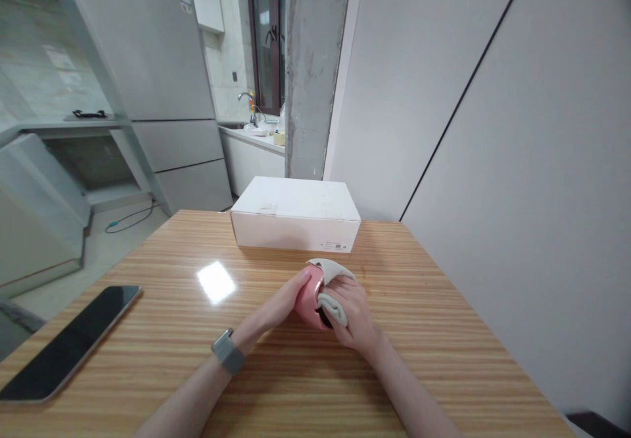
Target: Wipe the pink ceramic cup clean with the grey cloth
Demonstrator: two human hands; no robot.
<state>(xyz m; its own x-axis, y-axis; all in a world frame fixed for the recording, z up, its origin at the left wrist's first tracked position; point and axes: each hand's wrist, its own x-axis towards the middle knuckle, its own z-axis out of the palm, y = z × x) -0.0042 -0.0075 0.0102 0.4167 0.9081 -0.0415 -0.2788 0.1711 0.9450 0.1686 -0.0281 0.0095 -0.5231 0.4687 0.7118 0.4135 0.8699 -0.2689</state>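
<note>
Over the middle of the table, my left hand [288, 296] is closed around the far left side of a glossy pink rounded object [306, 303]. A dark patch or opening shows on the object's near right side; its exact kind I cannot make out. Bunched in my right hand [357, 313] is a pale grey cloth [332, 308], pressed against the right side of the pink object. One flap of the cloth spreads out beyond my right fingers. My fingers and the cloth hide much of the object. A watch with a grey band [228, 352] is on my left wrist.
A white box [296, 231] lies behind my hands on the wood-grain table [434, 333]. At the left edge is a black-screened phone [69, 342]. A white wall [517, 194] runs along the right; a fridge [152, 63] and sink counter stand beyond.
</note>
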